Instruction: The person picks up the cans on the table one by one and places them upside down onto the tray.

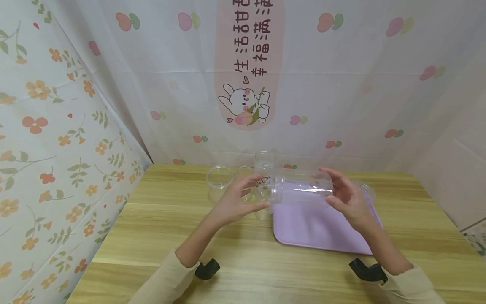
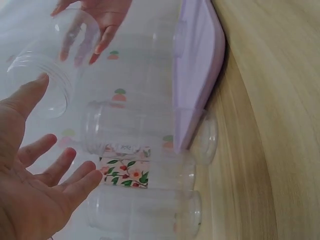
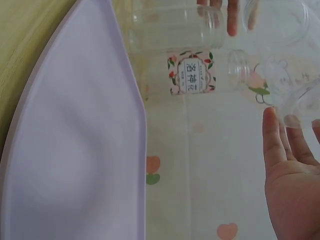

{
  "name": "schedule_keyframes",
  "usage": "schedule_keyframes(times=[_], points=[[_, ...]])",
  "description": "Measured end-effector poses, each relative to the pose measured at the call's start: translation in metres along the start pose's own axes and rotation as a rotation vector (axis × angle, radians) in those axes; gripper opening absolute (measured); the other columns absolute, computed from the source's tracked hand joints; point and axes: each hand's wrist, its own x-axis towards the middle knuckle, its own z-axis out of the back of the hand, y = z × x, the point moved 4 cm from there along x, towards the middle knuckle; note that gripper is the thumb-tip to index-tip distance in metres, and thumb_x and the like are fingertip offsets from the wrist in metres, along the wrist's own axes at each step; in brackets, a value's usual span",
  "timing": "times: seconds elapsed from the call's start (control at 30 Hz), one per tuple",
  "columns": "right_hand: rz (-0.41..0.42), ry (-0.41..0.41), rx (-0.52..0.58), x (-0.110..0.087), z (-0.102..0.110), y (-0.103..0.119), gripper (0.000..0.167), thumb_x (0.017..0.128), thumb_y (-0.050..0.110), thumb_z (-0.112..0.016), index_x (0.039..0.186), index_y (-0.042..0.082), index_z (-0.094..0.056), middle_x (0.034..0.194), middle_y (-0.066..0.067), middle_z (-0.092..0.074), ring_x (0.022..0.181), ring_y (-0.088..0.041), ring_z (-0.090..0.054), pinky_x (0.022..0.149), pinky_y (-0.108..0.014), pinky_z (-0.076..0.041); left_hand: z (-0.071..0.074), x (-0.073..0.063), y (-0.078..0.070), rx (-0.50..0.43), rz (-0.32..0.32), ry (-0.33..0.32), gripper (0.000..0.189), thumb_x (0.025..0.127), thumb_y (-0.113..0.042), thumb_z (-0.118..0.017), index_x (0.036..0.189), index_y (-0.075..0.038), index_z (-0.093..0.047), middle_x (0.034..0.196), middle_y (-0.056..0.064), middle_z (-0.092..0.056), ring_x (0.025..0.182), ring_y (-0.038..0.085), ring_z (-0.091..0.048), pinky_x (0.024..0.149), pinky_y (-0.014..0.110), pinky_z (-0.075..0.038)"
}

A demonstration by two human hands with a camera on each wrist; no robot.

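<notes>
A large clear jar [image 1: 303,185] lies sideways in the air over the lilac tray [image 1: 322,240], its threaded mouth toward the left. My right hand [image 1: 351,202] holds its rounded base end between thumb and fingers. Beside the mouth, my left hand [image 1: 237,200] has its thumb and fingers spread apart. In the left wrist view the left thumb overlaps the jar's rim, while the other fingers [image 2: 60,170] stand away from it. Several clear jars stand behind the left hand, one of them a labelled jar [image 3: 192,72] with a floral print.
A wide clear jar [image 1: 220,179] is at the back left of the wooden table [image 1: 152,236]. Past the tray's right side shows a clear round container [image 1: 366,190]. A patterned cloth [image 1: 182,93] hangs along the table's back edge. Black mounts [image 1: 206,269] sit at both wrists.
</notes>
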Motion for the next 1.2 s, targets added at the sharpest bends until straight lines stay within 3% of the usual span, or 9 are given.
schedule_keyframes(times=[0.3,0.43,0.57,0.73,1.0,1.2], points=[[0.037,0.028,0.002,-0.001,0.006,0.006,0.064,0.086,-0.025,-0.052,0.147,-0.014,-0.037,0.139,-0.026,-0.053,0.120,-0.029,-0.061,0.076,-0.025,-0.052,-0.014,0.011,0.003,0.398,0.012,0.026,0.072,0.087,-0.044,-0.081,0.145,-0.012,-0.054,0.143,0.004,-0.052,0.127,0.024,-0.053,0.103,0.042,-0.046],[0.037,0.040,0.017,-0.002,0.008,0.008,0.065,0.084,-0.028,-0.050,0.147,-0.015,-0.035,0.138,-0.028,-0.053,0.121,-0.030,-0.061,0.074,-0.026,-0.052,-0.022,0.014,0.002,0.503,0.023,0.044,0.069,0.090,-0.047,-0.077,0.145,-0.011,-0.054,0.141,0.004,-0.053,0.120,0.024,-0.058,0.097,0.040,-0.051],[0.036,0.043,0.017,-0.005,0.012,0.009,0.064,0.086,-0.026,-0.051,0.147,-0.015,-0.035,0.139,-0.027,-0.053,0.120,-0.030,-0.061,0.077,-0.026,-0.054,-0.027,0.016,0.002,0.592,-0.018,0.032,0.061,0.093,-0.042,-0.074,0.142,-0.010,-0.056,0.134,0.004,-0.058,0.113,0.022,-0.061,0.091,0.037,-0.054],[0.036,0.051,0.014,-0.008,0.018,0.011,0.063,0.088,-0.024,-0.053,0.148,-0.015,-0.034,0.144,-0.026,-0.049,0.121,-0.031,-0.060,0.089,-0.028,-0.054,-0.029,0.018,0.002,0.626,-0.065,0.004,0.053,0.095,-0.034,-0.075,0.137,-0.008,-0.059,0.130,0.005,-0.060,0.114,0.022,-0.061,0.092,0.037,-0.053],[0.040,0.058,0.015,-0.013,0.026,0.011,0.066,0.084,-0.030,-0.049,0.147,-0.017,-0.033,0.140,-0.027,-0.051,0.119,-0.030,-0.061,0.084,-0.026,-0.054,-0.029,0.019,-0.001,0.621,-0.042,0.038,0.050,0.095,-0.032,-0.075,0.136,-0.008,-0.059,0.128,0.008,-0.060,0.106,0.021,-0.061,0.087,0.035,-0.054],[-0.017,0.067,-0.014,-0.019,0.032,0.013,0.066,0.087,-0.029,-0.050,0.148,-0.015,-0.032,0.142,-0.025,-0.050,0.121,-0.029,-0.060,0.088,-0.030,-0.056,-0.028,0.019,-0.004,0.627,-0.033,0.053,0.048,0.095,-0.030,-0.074,0.135,-0.007,-0.059,0.127,0.009,-0.059,0.105,0.021,-0.061,0.086,0.034,-0.054]])
